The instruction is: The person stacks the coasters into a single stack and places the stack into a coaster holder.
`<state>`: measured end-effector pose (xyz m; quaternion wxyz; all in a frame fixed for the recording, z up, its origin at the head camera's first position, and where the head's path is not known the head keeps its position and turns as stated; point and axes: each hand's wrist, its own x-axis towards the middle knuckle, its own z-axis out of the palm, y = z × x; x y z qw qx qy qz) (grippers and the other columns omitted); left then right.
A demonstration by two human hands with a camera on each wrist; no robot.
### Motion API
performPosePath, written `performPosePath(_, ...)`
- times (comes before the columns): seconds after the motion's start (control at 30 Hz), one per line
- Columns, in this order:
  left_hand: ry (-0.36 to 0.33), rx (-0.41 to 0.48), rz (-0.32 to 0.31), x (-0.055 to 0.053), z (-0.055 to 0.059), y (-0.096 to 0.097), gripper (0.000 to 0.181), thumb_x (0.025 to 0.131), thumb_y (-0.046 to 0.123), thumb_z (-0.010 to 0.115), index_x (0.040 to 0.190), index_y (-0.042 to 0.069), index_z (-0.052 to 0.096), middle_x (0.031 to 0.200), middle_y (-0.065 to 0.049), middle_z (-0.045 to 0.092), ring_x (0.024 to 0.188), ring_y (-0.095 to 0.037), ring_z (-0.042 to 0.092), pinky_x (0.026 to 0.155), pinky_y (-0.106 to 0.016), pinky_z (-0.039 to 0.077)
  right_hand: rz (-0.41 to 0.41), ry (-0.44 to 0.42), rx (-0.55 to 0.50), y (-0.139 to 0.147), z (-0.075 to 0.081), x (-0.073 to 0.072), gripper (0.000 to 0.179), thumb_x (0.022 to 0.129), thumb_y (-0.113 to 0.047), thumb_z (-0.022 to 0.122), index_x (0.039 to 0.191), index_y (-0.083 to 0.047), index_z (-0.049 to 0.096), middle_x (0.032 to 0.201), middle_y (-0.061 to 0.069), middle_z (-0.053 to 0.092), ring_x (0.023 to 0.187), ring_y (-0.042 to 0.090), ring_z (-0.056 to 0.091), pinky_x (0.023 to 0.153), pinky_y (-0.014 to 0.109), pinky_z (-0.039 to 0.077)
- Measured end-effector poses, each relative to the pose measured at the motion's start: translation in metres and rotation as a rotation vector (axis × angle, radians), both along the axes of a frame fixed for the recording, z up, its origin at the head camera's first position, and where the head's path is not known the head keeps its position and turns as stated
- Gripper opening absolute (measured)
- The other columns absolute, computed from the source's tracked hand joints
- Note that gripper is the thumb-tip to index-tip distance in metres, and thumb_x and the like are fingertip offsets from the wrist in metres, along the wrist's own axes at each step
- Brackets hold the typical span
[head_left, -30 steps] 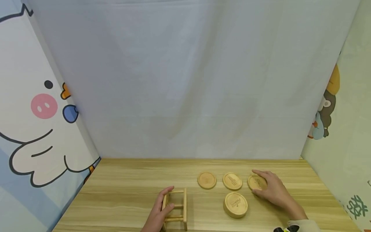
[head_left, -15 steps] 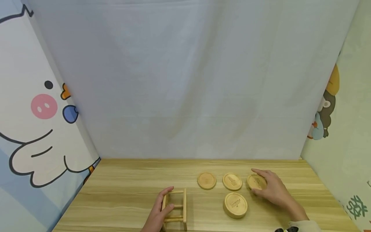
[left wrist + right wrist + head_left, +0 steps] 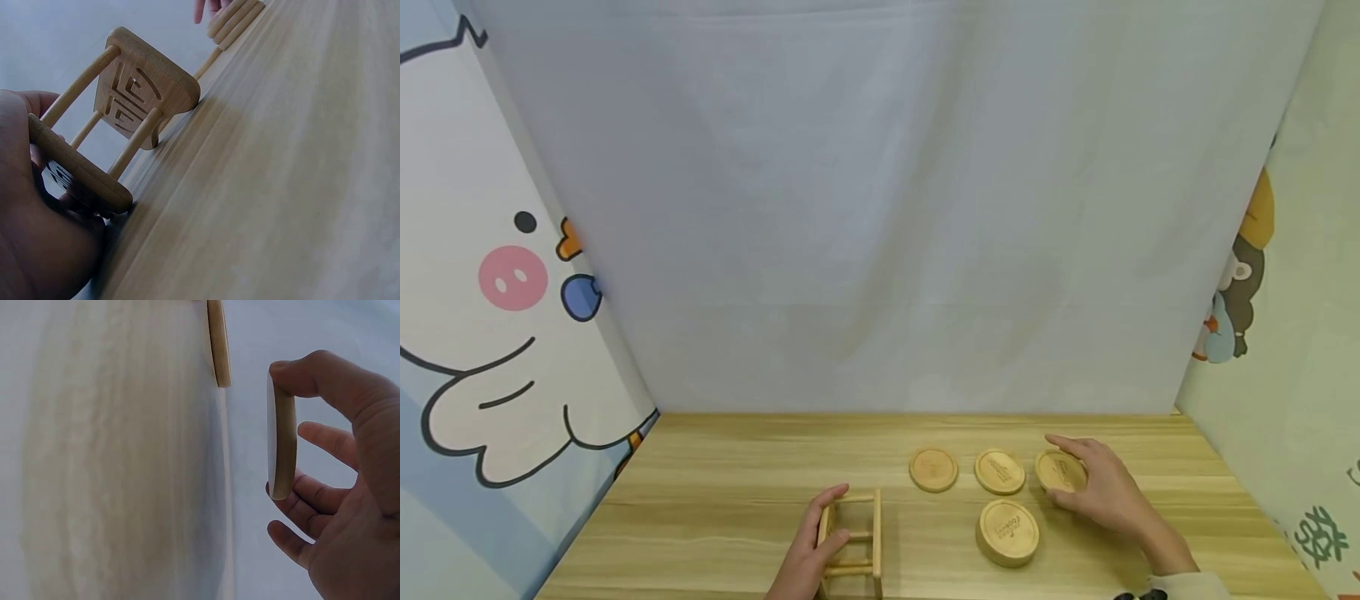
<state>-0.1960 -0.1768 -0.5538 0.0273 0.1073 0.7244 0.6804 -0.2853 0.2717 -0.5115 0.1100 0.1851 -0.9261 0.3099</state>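
In the head view, my left hand grips the near-left end panel of a small wooden coaster holder. Round rods join its two cut-out panels, as the left wrist view shows on the far panel. At the right, my right hand holds a round wooden coaster by its rim between thumb and fingers. From the right wrist, that coaster is seen edge-on, lifted off the table. A stack of wooden coasters stands left of and nearer than this hand.
Two single coasters lie flat on the wooden table: a plain-faced coaster and an engraved coaster. A pale cloth backdrop rises behind the table. Printed panels flank it on both sides.
My right hand and its coaster have shifted very slightly left. My left hand keeps its grip on the holder, and the other coasters lie as before.
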Motion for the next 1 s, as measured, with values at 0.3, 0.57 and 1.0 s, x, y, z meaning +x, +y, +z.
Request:
performPosePath(0.3,0.02,0.012,-0.017,-0.003,-0.007,-0.003,0.058,0.115,0.016,0.056,0.167,0.0,0.035,0.173,-0.033,0.022,0.159,-0.064,0.0,0.113,-0.093,0.012,0.005,0.014,0.014,-0.001,0.001,0.002,0.083,0.075,-0.023,0.103,0.147,-0.001,0.069,0.129,0.021,0.071,0.116,0.046,0.066,0.096,0.072,0.053)
performPosePath(0.57,-0.01,0.043,-0.029,-0.012,-0.026,-0.008,0.059,0.116,0.024,0.058,0.169,0.01,0.036,0.175,-0.025,0.021,0.162,-0.056,-0.001,0.116,-0.092,0.01,0.006,0.013,0.027,-0.002,0.002,0.004,0.079,0.075,-0.024,0.103,0.144,-0.001,0.071,0.124,0.015,0.069,0.111,0.039,0.066,0.091,0.064,0.054)
performPosePath(1.0,-0.033,0.065,-0.044,-0.025,-0.052,-0.016,0.063,0.115,0.028,0.06,0.171,0.013,0.034,0.178,-0.017,0.019,0.165,-0.051,-0.007,0.118,-0.091,0.011,0.009,0.005,0.034,-0.003,0.006,0.005,0.07,0.075,-0.024,0.102,0.137,-0.002,0.076,0.121,0.012,0.066,0.11,0.036,0.064,0.091,0.061,0.053)
